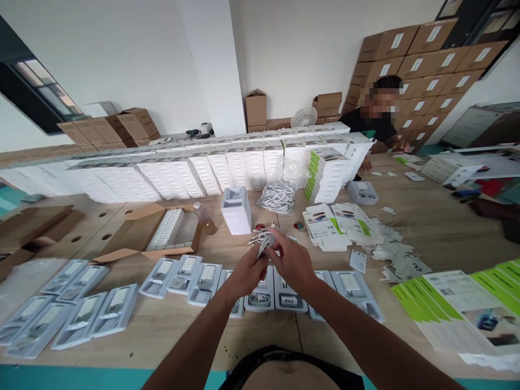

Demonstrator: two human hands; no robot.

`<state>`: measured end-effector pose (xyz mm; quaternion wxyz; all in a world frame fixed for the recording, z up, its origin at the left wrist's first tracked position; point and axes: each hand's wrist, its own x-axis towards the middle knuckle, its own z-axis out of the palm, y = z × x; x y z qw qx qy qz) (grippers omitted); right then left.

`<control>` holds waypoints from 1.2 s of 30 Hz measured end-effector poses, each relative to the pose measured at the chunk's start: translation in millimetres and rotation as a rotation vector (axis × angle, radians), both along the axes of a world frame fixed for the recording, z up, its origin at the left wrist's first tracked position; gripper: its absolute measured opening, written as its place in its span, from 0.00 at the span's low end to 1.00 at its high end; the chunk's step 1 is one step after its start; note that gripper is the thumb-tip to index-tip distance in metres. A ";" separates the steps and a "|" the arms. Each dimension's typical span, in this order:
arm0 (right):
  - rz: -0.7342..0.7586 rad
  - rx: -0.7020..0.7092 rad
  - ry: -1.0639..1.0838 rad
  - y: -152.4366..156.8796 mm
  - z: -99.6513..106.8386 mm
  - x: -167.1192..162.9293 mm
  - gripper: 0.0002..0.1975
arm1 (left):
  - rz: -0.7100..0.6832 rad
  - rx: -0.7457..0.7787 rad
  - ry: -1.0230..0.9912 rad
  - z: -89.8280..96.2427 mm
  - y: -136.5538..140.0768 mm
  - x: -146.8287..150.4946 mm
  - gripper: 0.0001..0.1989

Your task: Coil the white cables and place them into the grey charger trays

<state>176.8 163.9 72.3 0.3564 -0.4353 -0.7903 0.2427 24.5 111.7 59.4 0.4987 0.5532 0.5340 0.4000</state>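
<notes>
Here, my left hand [247,271] and right hand [290,260] are both pinching a coiled white cable [265,242] above the tray [260,295] row on the table [426,227]

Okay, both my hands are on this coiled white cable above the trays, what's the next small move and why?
Probably lower the coiled cable into a tray just below. Left hand and right hand both pinch it above the row of trays, and whether that tray's round slot is already filled is hard to tell, so check first.
</notes>
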 end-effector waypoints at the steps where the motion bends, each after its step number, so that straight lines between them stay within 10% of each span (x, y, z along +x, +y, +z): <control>1: -0.016 0.000 0.029 2.4 -0.2 0.9 0.26 | -0.002 0.028 0.093 4.6 -0.4 -2.4 0.09; 10: 0.293 -0.655 0.643 17.4 -1.3 18.5 0.27 | 0.017 0.200 0.393 19.9 -9.2 -3.3 0.06; 21: 0.185 -0.429 0.631 5.3 -26.9 17.5 0.12 | -0.058 -0.521 -0.553 -6.2 -1.9 6.3 0.26; 36: 0.224 0.265 -0.578 19.0 5.9 33.6 0.09 | 0.143 0.016 0.263 -10.7 -6.7 -0.8 0.08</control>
